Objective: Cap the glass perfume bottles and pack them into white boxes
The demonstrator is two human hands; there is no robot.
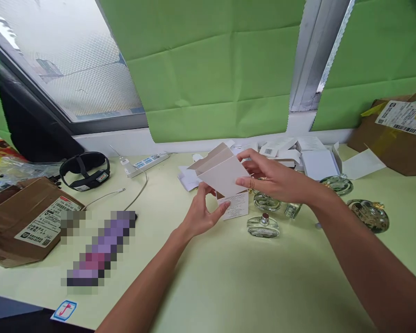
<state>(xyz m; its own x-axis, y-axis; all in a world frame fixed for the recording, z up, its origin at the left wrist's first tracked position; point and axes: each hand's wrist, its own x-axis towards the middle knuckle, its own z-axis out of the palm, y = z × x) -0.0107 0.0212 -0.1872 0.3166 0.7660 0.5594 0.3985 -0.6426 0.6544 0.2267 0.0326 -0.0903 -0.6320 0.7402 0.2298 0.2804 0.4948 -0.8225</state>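
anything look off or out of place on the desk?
Minor clutter only. One glass bottle lies tipped on its side at right, and flattened white cartons are heaped untidily behind both hands, which hold a small white box. No spill visible.

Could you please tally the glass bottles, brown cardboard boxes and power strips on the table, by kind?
Glass bottles: 5 (first, by the right hand)
Brown cardboard boxes: 2 (left one, right one)
Power strips: 1
Total: 8
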